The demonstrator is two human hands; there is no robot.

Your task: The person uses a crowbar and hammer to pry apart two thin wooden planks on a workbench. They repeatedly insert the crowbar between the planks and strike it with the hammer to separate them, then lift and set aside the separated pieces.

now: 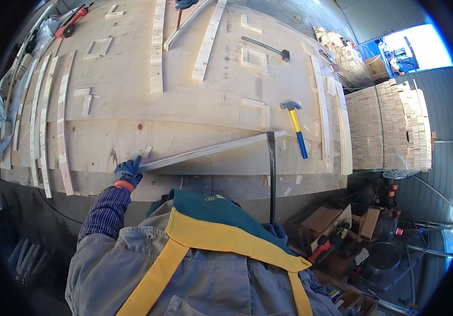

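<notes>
My left hand (127, 171), in a blue glove with an orange cuff, grips the left end of a long wooden strip (210, 150). The strip lies slantwise near the table's front edge, its right end farther off. Against that end rests the flat head of a dark pry bar (272, 176). Its shaft runs down toward my body into my right hand (276, 231), a blue glove mostly hidden behind my green and yellow apron. Right of the bar lies a claw hammer (296, 129) with a yellow and blue handle.
Wooden strips (64, 121) line the left of the plywood table (115, 105). A second hammer (268, 48) lies farther back. A co-worker's gloved hand (186, 3) holds a red-shafted tool at the far edge. Stacked wood (390, 126) and cluttered boxes (324, 218) stand at right.
</notes>
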